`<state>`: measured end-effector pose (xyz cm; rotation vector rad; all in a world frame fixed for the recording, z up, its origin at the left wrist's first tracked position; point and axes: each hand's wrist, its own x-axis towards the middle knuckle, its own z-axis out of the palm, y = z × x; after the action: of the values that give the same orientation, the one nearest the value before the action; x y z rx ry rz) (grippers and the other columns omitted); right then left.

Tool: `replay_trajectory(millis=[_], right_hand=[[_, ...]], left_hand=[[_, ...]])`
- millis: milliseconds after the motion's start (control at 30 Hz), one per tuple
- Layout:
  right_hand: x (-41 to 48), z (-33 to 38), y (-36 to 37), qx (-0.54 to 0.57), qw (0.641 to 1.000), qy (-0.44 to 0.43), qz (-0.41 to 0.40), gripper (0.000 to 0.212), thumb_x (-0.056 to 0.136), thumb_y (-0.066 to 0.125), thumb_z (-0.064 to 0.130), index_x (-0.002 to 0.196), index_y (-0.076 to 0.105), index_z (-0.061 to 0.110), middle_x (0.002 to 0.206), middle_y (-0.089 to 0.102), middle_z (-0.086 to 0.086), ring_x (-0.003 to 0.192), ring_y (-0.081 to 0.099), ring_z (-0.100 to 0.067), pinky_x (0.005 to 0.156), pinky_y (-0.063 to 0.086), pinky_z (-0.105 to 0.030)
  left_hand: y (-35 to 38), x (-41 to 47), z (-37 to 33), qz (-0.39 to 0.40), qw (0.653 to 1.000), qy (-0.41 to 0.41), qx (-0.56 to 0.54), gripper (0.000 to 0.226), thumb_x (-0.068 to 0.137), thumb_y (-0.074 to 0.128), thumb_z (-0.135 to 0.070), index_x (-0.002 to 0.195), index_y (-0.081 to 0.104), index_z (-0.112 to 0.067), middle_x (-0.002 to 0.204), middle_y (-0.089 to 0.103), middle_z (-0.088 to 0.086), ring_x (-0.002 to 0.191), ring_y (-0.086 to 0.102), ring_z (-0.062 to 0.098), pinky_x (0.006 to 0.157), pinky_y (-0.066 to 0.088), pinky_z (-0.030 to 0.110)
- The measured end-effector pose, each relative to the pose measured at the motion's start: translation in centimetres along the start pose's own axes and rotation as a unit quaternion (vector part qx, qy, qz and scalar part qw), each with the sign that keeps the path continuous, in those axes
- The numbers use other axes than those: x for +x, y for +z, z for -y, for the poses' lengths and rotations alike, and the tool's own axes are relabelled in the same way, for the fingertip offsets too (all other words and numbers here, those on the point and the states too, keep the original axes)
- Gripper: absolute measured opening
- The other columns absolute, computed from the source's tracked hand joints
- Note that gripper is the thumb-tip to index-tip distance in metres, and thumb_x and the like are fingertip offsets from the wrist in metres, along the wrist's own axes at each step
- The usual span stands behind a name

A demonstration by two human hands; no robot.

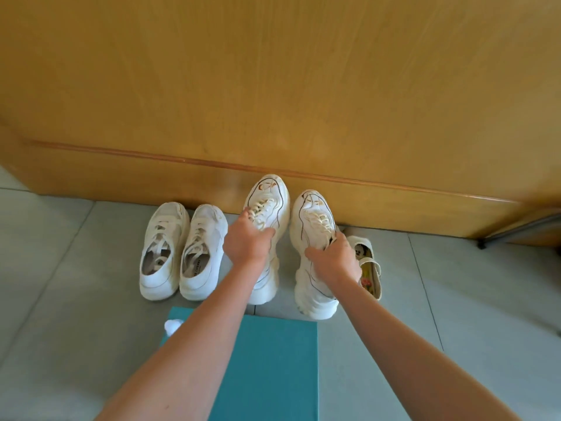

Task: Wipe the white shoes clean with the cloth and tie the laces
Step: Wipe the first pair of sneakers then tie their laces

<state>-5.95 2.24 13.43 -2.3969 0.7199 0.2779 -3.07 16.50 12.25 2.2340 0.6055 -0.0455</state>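
Two chunky white sneakers with thin dark lines stand on the grey floor, toes toward a wooden panel. My left hand [247, 241] grips the left sneaker [268, 205] at its tongue and collar, fingers curled over the laces. My right hand [335, 258] grips the right sneaker [312, 220] at its collar in the same way. Both sneakers' laces look loose. A small white crumpled cloth [172, 326] lies at the left edge of a teal mat [273, 366].
A second pair of white sneakers [182, 253] stands to the left, laces untied. A small patterned slipper [368, 265] lies right of my right hand. The wooden panel [273, 101] rises behind the shoes. A dark metal leg [516, 229] shows at far right.
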Motion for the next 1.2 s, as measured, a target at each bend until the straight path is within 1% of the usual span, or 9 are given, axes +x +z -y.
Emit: replay_trajectory(millis=[100,233,400,500,667,833,967,1067,1200], right_hand=[[-3.5,0.2,-1.6,0.034,0.999,-0.003,-0.014,0.068,0.077,0.065,0.037,0.135,0.033,0.018,0.116,0.058,-0.005,0.097,0.057,-0.028,0.074,0.045,-0.036],[-9.6,-1.8,-1.0,0.047,0.998,0.029,-0.004,0.056,0.077,0.065,0.034,0.125,0.041,0.018,0.103,0.059,-0.003,0.088,0.054,-0.025,0.078,0.047,-0.036],[-15.4,-5.0,1.6,0.024,0.996,0.08,0.031,0.054,0.079,0.064,0.038,0.125,0.042,0.02,0.112,0.062,-0.005,0.1,0.059,-0.028,0.085,0.046,-0.038],[-17.4,-6.3,2.8,0.012,0.996,0.086,0.035,0.057,0.079,0.064,0.039,0.127,0.041,0.021,0.114,0.061,-0.003,0.102,0.059,-0.027,0.086,0.046,-0.037],[-19.3,-7.5,4.7,-0.002,0.995,0.088,0.043,0.059,0.078,0.063,0.04,0.128,0.039,0.021,0.117,0.06,-0.003,0.103,0.059,-0.027,0.087,0.046,-0.037],[-19.4,-7.9,5.4,-0.011,0.995,0.094,0.042,0.06,0.08,0.063,0.041,0.13,0.038,0.02,0.117,0.06,-0.004,0.103,0.059,-0.027,0.084,0.046,-0.036],[-19.0,-8.0,5.8,-0.023,0.995,0.086,0.039,0.061,0.081,0.062,0.042,0.13,0.035,0.019,0.118,0.058,-0.004,0.103,0.058,-0.027,0.082,0.046,-0.035],[-19.0,-8.2,6.0,-0.032,0.996,0.078,0.038,0.063,0.081,0.062,0.045,0.13,0.033,0.019,0.118,0.056,-0.005,0.103,0.058,-0.027,0.08,0.045,-0.035],[-19.2,-8.5,6.0,-0.037,0.996,0.07,0.033,0.067,0.081,0.062,0.046,0.133,0.03,0.018,0.122,0.055,-0.006,0.106,0.057,-0.028,0.084,0.045,-0.036]], left_hand=[[-2.6,-3.7,0.6,0.0,0.999,0.039,0.014,0.058,0.076,0.071,-0.035,0.127,0.05,-0.017,0.103,0.067,0.004,0.097,0.061,0.026,0.069,0.042,0.03],[-4.5,-9.4,4.2,0.015,0.999,0.012,0.036,0.066,0.079,0.068,-0.036,0.138,0.043,-0.017,0.113,0.065,0.007,0.105,0.059,0.027,0.077,0.044,0.034],[-5.4,-14.8,8.7,0.049,0.996,-0.019,0.069,0.059,0.079,0.068,-0.033,0.131,0.047,-0.016,0.113,0.065,0.009,0.103,0.061,0.03,0.073,0.043,0.033],[-5.6,-16.7,10.8,0.049,0.996,-0.011,0.075,0.059,0.081,0.068,-0.033,0.132,0.046,-0.015,0.114,0.064,0.01,0.104,0.061,0.029,0.077,0.045,0.034],[-5.3,-18.4,13.1,0.048,0.994,-0.016,0.094,0.067,0.083,0.067,-0.031,0.141,0.037,-0.013,0.123,0.06,0.01,0.109,0.059,0.029,0.085,0.047,0.039],[-4.9,-18.6,13.3,0.062,0.989,-0.029,0.13,0.073,0.084,0.064,-0.038,0.145,0.031,-0.014,0.13,0.056,0.008,0.112,0.058,0.026,0.084,0.046,0.036],[-4.3,-18.4,13.3,0.059,0.988,-0.039,0.134,0.072,0.082,0.063,-0.041,0.142,0.035,-0.014,0.128,0.057,0.007,0.111,0.057,0.027,0.083,0.046,0.037],[-3.9,-18.2,13.2,0.057,0.987,-0.048,0.142,0.07,0.081,0.064,-0.044,0.139,0.039,-0.014,0.129,0.055,0.007,0.115,0.052,0.027,0.086,0.045,0.039],[-3.8,-18.5,12.4,0.053,0.983,-0.061,0.162,0.071,0.082,0.064,-0.046,0.138,0.036,-0.014,0.132,0.049,0.008,0.12,0.045,0.026,0.083,0.045,0.038]])
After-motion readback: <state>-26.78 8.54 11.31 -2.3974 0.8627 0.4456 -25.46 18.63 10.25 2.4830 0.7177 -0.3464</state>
